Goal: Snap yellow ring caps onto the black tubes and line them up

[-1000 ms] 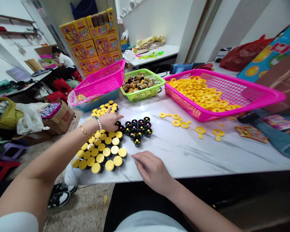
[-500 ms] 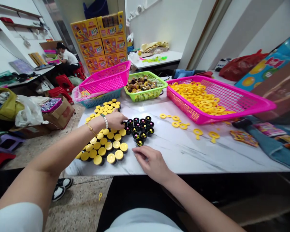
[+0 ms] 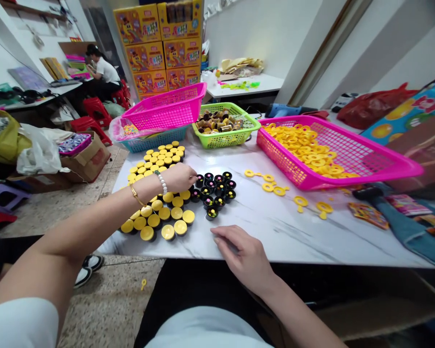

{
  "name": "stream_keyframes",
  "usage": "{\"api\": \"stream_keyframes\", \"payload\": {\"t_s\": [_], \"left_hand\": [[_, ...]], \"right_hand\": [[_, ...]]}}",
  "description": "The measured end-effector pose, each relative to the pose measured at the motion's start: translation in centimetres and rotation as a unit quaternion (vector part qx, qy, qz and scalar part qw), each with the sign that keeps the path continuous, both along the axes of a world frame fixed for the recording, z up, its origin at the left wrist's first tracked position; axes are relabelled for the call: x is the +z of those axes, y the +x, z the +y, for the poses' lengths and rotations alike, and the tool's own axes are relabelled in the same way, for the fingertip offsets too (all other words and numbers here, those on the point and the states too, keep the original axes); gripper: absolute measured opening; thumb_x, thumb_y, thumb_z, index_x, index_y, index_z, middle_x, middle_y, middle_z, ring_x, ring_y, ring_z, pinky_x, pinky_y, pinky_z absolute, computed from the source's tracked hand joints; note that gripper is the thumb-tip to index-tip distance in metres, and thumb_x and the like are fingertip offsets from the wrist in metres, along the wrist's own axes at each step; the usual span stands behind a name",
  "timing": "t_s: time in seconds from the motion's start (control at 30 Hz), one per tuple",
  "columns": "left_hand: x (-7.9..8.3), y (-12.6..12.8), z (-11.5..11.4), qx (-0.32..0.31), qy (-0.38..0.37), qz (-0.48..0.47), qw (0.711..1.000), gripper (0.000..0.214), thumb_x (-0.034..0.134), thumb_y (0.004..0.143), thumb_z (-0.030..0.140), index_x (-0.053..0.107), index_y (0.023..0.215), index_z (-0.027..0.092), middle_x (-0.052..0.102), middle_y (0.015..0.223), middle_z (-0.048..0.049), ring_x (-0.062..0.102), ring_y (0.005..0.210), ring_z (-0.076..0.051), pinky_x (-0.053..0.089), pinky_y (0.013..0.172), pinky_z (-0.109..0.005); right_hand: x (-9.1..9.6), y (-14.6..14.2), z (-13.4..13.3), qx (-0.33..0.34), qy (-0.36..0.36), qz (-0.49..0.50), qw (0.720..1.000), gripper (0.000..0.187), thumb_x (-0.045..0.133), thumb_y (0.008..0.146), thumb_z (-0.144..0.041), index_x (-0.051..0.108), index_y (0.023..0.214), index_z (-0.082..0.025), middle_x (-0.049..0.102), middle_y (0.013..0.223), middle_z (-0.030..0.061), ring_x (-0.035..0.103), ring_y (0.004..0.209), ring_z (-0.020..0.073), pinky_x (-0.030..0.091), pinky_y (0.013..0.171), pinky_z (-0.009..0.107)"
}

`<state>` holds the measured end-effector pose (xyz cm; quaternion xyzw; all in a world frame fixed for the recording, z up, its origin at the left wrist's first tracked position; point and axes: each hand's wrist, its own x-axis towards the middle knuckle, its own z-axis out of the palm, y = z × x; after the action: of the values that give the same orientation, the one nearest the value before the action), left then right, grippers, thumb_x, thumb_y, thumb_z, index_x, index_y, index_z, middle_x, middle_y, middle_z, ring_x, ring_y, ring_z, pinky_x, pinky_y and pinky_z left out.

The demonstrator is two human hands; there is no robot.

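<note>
- Progress, judged from the layout: the larger share looks done; many yellow-topped pieces (image 3: 164, 213) stand grouped on the left of the table (image 3: 275, 232); a smaller cluster of black cups (image 3: 219, 187) stands open, no yellow tops on them; these look like the part left; exact counts hidden by the arm
- Black cups: mid-table, right beside the yellow-topped group; small pink and yellow bits show inside; one cup sits nearest the table's front edge
- Left hand (image 3: 179, 178): reaches over the yellow-topped group; fingers curled, tips at the left edge of the black cups; cannot tell whether they pinch a cup or only touch
- Right hand (image 3: 244, 253): by the front edge of the table; fingers loosely bent, thumb apart from forefinger; nothing seen held; nearest to the front black cup, not touching
- Green basket (image 3: 226, 140): behind the cups; part filled with small brown and gold pieces (image 3: 217, 122)
- Right pink basket (image 3: 282, 162): heap of yellow ring pieces (image 3: 308, 145), mostly toward its left end; several loose yellow rings (image 3: 300, 202) lie on the table in front
- Left pink basket (image 3: 166, 108): tilted on top of a blue basket (image 3: 155, 142); contents not clear; bag of coloured bits (image 3: 130, 129) at their left end
</note>
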<state>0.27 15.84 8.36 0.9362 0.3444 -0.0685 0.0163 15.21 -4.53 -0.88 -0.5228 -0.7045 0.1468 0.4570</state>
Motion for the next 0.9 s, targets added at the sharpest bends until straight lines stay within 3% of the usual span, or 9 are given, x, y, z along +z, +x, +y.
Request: {"api": "stream_keyframes", "payload": {"t_s": [0.17,0.33,0.6,0.67,0.73,0.83,0.9], "left_hand": [[0.0,0.2,-0.9,-0.007,-0.019,-0.009,1.0,0.034,0.042,0.09,0.025,0.071,0.107,0.016,0.074,0.084,-0.0083,0.065,0.074,-0.018,0.045,0.069,-0.027],[-0.3,0.5,-1.8,0.005,-0.034,-0.02,0.999,0.045,0.043,0.092,0.026,0.053,0.132,0.01,0.074,0.098,-0.0125,0.068,0.09,-0.022,0.047,0.075,-0.028],[-1.2,-0.4,-2.8,0.001,-0.053,-0.062,0.997,0.049,0.044,0.094,0.027,0.043,0.139,0.009,0.075,0.093,-0.0115,0.069,0.089,-0.023,0.049,0.08,-0.032],[-1.1,-1.2,-4.0,-0.016,-0.039,-0.089,0.995,0.049,0.047,0.095,0.034,0.045,0.136,0.007,0.075,0.096,-0.0127,0.069,0.094,-0.024,0.048,0.092,-0.038],[-1.0,-2.3,-6.1,-0.04,-0.012,-0.109,0.993,0.055,0.051,0.094,0.043,0.047,0.134,0.005,0.072,0.106,-0.0158,0.065,0.107,-0.028,0.037,0.107,-0.049],[-1.4,-4.1,-10.3,-0.081,0.056,-0.12,0.988,0.058,0.049,0.095,0.045,0.046,0.138,0.007,0.057,0.136,-0.0189,0.041,0.138,-0.036,0.018,0.118,-0.057],[-1.9,-5.1,-13.0,-0.081,0.086,-0.121,0.986,0.061,0.047,0.096,0.045,0.041,0.144,0.008,0.044,0.15,-0.0183,0.027,0.145,-0.036,0.012,0.12,-0.056]], "right_hand": [[0.0,0.4,-0.1,-0.002,-0.006,-0.003,1.0,0.019,0.054,0.091,-0.015,0.069,0.101,-0.02,0.074,0.092,0.0066,0.07,0.084,0.0179,0.058,0.075,0.031],[0.1,-0.2,0.5,0.005,0.005,-0.013,1.0,0.018,0.055,0.09,-0.016,0.069,0.1,-0.02,0.074,0.09,0.0061,0.069,0.084,0.0182,0.058,0.075,0.031],[-0.2,-0.4,1.0,0.01,0.021,-0.008,1.0,0.017,0.056,0.09,-0.014,0.069,0.099,-0.02,0.074,0.088,0.0049,0.068,0.083,0.0182,0.057,0.074,0.032],[-0.2,-0.6,0.9,0.01,0.024,-0.006,1.0,0.016,0.056,0.09,-0.014,0.069,0.099,-0.019,0.073,0.087,0.005,0.067,0.082,0.0183,0.056,0.073,0.033],[-0.2,-1.0,0.5,0.01,0.022,-0.003,1.0,0.017,0.056,0.09,-0.013,0.068,0.1,-0.019,0.073,0.088,0.0055,0.066,0.083,0.0188,0.057,0.074,0.034],[-0.2,-2.2,-0.2,0.032,0.016,-0.005,0.999,0.026,0.053,0.09,-0.011,0.064,0.111,-0.02,0.072,0.101,0.008,0.066,0.093,0.0208,0.057,0.081,0.037],[-0.5,-3.3,-0.4,0.055,0.018,-0.022,0.998,0.036,0.052,0.09,-0.012,0.057,0.126,-0.017,0.069,0.116,0.0121,0.063,0.107,0.0238,0.056,0.091,0.043]]}}
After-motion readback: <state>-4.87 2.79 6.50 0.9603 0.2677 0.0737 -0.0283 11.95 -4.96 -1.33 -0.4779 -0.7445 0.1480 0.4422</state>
